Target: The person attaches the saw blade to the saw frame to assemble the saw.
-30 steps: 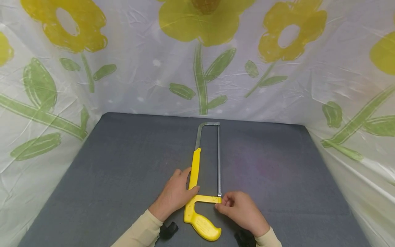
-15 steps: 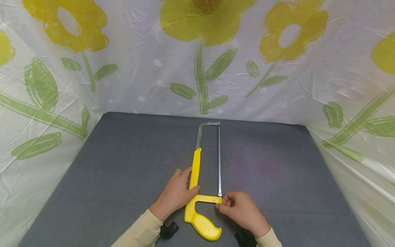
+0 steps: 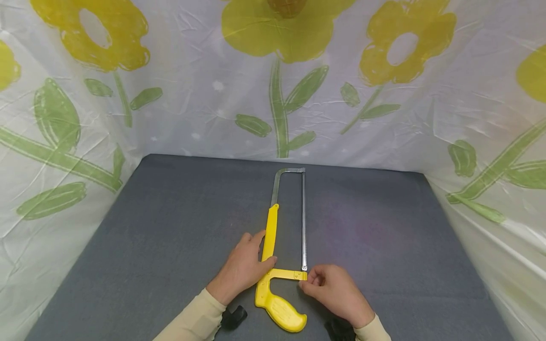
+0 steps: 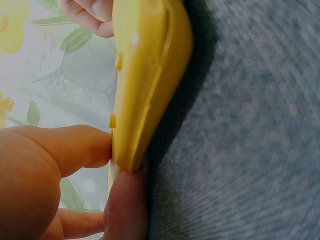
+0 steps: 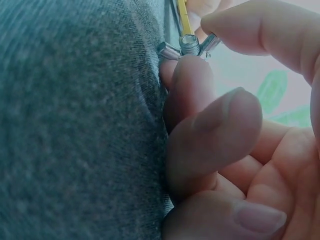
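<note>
A hacksaw (image 3: pixel 270 232) with a yellow frame and pistol-style handle lies flat, its handle toward me. The steel blade (image 3: pixel 304 222) runs along its right side. My left hand (image 3: pixel 241 265) grips the yellow frame just above the handle, thumb on one side and fingers on the other. At the near end of the blade, my right hand (image 3: pixel 334 289) has its fingers curled about a metal wing nut (image 5: pixel 190 46). In the right wrist view the thumb touches one wing and a finger lies against the nut. Head view hides the nut behind those fingers.
A dark grey cloth covers the table (image 3: pixel 192 203). Behind and at both sides hangs a white curtain (image 3: pixel 192 94) printed with yellow flowers and green leaves. Black straps (image 3: pixel 233 317) show near both wrists.
</note>
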`<state>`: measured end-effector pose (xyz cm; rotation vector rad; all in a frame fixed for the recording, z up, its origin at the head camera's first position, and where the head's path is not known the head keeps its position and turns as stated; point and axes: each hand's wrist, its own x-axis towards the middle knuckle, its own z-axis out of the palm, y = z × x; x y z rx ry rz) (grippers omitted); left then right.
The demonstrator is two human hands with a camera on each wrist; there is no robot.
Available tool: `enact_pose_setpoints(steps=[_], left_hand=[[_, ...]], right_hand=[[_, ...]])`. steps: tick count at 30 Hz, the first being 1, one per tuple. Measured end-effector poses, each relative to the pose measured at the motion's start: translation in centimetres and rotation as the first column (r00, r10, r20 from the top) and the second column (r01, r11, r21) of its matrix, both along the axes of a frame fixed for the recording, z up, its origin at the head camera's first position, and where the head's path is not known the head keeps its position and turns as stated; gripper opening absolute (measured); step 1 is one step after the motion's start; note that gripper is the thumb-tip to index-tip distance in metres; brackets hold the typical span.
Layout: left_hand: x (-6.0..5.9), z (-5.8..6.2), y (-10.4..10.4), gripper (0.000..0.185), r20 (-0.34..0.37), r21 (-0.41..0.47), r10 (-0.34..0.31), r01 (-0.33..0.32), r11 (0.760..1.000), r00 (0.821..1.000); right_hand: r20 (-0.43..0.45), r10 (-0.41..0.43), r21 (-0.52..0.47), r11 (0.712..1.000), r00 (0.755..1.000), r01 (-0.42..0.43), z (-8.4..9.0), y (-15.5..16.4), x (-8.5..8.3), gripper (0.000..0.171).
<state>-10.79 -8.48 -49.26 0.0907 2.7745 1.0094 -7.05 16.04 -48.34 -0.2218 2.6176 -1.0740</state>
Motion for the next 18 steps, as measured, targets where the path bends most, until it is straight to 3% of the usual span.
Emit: enact_pose_setpoints(steps=[8,18], left_hand=[[-0.01,-0.06,-0.03,0.08,0.006,0.003,0.005,-0.005,1.0,1.0],[-0.05,-0.05,0.01,0.081,0.008,-0.006,0.002,-0.002,1.0,1.0]], right_hand=[[-0.018,0.017,-0.022,1.0,1.0,-0.017,-0.09,0.15,-0.08,0.022],[0.027,-0.024,0.001,1.0,0.999,0.024,0.1,0.24,-0.04,0.022]])
